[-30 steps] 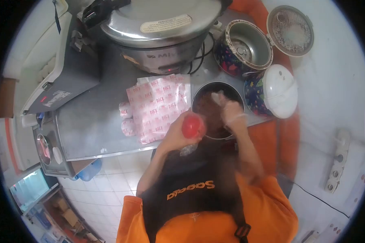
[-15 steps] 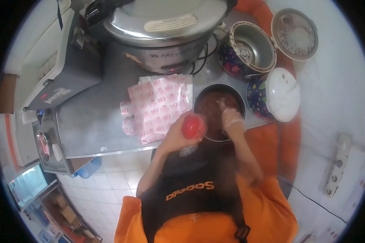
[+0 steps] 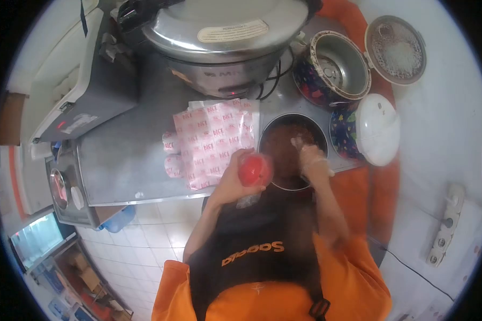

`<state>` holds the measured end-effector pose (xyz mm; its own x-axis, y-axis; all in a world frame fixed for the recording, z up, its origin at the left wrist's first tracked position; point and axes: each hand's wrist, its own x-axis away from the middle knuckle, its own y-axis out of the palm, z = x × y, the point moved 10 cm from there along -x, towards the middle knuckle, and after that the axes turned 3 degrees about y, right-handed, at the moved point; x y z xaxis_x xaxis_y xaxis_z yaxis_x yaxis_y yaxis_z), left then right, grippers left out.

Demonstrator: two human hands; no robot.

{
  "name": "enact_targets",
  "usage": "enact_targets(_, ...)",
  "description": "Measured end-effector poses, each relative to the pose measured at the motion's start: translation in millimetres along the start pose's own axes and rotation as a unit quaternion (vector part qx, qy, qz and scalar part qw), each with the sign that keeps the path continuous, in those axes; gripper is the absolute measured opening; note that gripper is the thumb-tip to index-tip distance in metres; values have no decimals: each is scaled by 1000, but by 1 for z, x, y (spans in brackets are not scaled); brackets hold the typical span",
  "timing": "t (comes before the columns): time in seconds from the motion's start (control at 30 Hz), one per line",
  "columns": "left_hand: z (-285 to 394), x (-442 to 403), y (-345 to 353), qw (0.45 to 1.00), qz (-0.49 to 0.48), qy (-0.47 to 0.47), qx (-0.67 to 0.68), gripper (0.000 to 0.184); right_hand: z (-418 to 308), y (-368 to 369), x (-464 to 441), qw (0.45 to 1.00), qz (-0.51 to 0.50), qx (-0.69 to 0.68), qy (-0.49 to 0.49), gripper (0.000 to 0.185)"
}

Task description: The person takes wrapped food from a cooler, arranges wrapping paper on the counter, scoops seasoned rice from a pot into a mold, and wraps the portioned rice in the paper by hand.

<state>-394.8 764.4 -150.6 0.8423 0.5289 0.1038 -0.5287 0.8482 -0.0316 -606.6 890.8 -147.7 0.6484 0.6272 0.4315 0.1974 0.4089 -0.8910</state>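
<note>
My left hand (image 3: 227,182) is closed around a round red cup-like thing (image 3: 255,170), with clear plastic about it, just left of a metal pot (image 3: 260,143). The pot holds a dark reddish-brown food mass (image 3: 281,140). My right hand (image 3: 314,162), in a thin clear plastic glove, reaches over the pot's right rim with its fingers bent together. A pale glossy tip (image 3: 296,142) shows at those fingers; I cannot tell whether it is a utensil or the glove. Left of the pot lies a stack of pink-printed wrapping papers (image 3: 211,139).
Two paper-wrapped rolls (image 3: 173,166) lie left of the papers. A large steel cooker (image 3: 219,59) stands behind. On the right are an open patterned pot (image 3: 326,69) and a white-lidded pot (image 3: 377,130). A grey cool box (image 3: 99,91) stands left on the metal counter (image 3: 112,176).
The view has shifted slightly. My right hand has moved a little within the pot's right side. My left hand still holds the red thing, now turned slightly.
</note>
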Motion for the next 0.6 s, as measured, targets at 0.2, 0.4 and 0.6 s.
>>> enact_targets(0.2, -10, 21, -43, 989, 125, -56, 59, 114, -33, -5, 17, 997, -46, -29, -48, 44)
enact_targets(0.4, -7, 32, -64, 980, 167, -18, 103, 104, -30, 7, 11, 993, 47, -65, -92, 31)
enact_targets(0.6, -18, 23, -12, 999, -17, 4, 51, 93, -11, -61, 7, 991, 47, -78, -98, 43)
